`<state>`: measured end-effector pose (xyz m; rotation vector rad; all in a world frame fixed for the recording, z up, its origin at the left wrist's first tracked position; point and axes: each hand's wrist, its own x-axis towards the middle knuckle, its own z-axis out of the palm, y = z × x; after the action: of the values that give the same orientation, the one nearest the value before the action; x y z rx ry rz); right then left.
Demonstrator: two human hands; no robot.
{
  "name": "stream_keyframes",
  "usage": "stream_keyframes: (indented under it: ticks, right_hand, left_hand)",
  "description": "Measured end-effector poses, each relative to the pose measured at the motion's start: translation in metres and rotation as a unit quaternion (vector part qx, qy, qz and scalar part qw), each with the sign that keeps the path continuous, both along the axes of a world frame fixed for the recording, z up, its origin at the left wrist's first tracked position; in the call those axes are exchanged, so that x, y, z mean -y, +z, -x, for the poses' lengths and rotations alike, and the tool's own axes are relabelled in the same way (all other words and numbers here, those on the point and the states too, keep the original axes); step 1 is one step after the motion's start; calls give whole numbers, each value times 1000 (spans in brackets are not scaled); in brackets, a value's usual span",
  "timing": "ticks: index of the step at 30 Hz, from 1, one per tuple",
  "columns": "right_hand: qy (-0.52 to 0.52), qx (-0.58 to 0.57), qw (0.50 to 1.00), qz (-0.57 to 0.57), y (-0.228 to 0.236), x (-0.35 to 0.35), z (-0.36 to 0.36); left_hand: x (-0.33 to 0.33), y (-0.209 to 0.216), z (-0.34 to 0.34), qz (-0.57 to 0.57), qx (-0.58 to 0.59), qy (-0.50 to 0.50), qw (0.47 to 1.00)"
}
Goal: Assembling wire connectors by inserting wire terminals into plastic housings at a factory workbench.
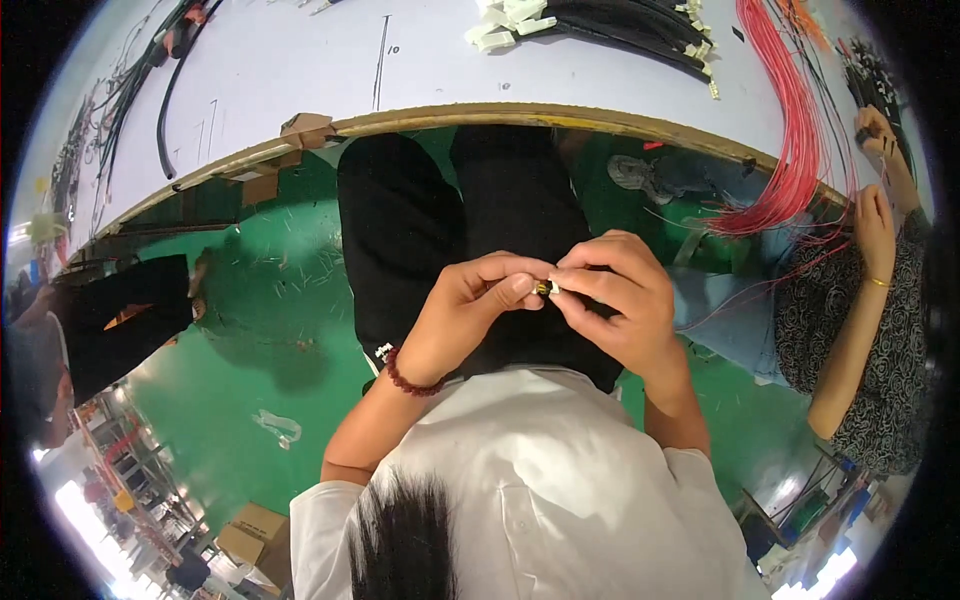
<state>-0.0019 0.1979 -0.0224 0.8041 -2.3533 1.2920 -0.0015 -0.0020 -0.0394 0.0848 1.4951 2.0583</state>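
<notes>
Above my lap, both hands meet at the fingertips around a tiny black-and-yellow piece with white ends (pixel 544 287), which looks like a small connector. My left hand (pixel 465 310) is closed, pinching its left end between thumb and forefinger. From the other side, the thumb and fingers of my right hand (pixel 625 300) are closed on its white right end. Fingertips cover much of the piece, so I cannot make out its exact shape or how its parts join.
Ahead is the white worktable's edge (pixel 640 125). Black cables with white connectors (pixel 620 35) lie on it, and a bundle of red wires (pixel 795 130) hangs over at the right. One co-worker's arm (pixel 855 330) is on the right; another person (pixel 130 310) sits left.
</notes>
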Motion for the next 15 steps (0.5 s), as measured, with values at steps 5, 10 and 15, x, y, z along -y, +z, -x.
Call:
stream_keyframes:
  ticks: [5,10,15]
  right_hand:
    - [-5,38,998,45,0,7,-6]
    - [-9,29,999,39,4,9,-8]
    - [9,34,998,45,8,7,-5]
  left_hand:
    - [0,-1,-5,-52,94,49,993]
    - [1,6,-5,-92,100,81,987]
    - [4,4,-5,-83,84,96,988]
